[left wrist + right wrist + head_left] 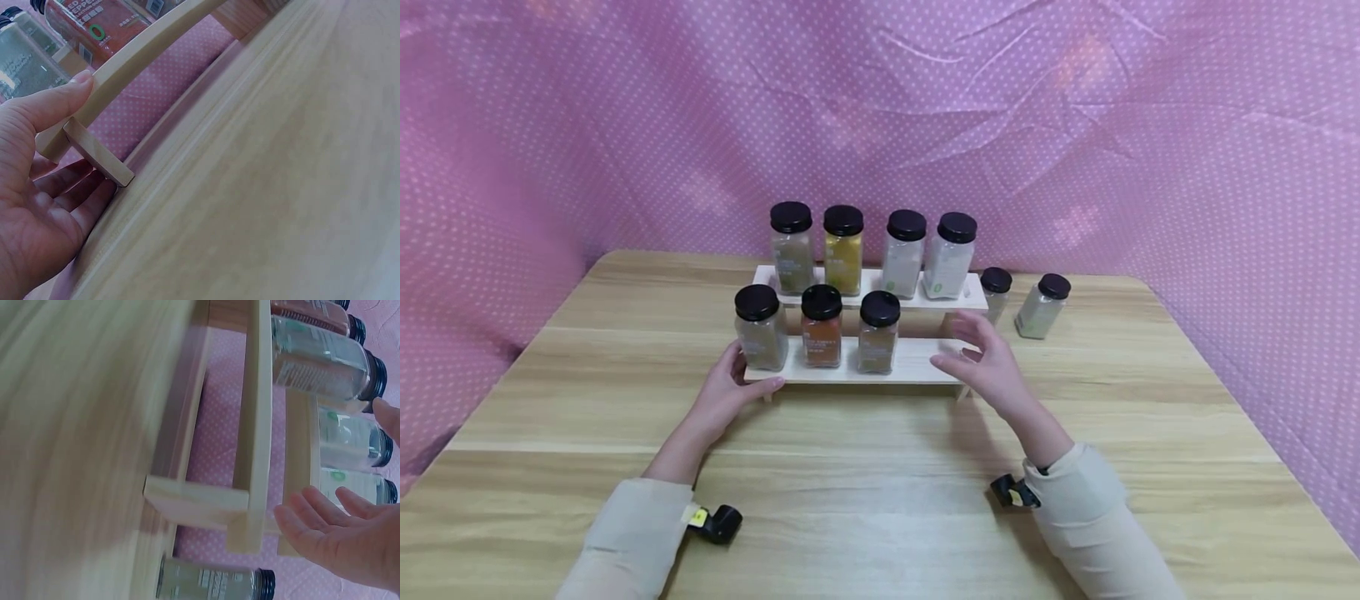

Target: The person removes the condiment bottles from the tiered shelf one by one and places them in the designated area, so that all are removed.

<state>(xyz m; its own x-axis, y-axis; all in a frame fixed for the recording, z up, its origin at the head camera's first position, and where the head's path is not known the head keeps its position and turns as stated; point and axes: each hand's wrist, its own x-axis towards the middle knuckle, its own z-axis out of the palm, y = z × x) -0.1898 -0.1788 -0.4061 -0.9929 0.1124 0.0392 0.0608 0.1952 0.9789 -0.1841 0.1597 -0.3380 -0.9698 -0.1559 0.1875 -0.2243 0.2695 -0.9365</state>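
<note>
Stretching sideways, the rack (921,360) bears a red jar (822,343) lettered "PEPPER"; the left hand (727,390) grips its left end, the right hand (988,367) hovers loose-fingered near its right.

Head view: one dark-capped jar (996,282) beyond the right end of the rack (917,362) is partly hidden from me by the upper shelf (868,287). Fingers of the left hand (722,396) are partly lost behind the near-left jar (763,346). Label print (822,343) is too small to read here; both sleeves (632,533) run off the lower edge. Left wrist view: the red jar (103,28) is cropped above. Right wrist view: a jar lying low in frame (206,581) is cropped below, the right hand (356,544) at right; the tabletop (75,456) is blurred.
</note>
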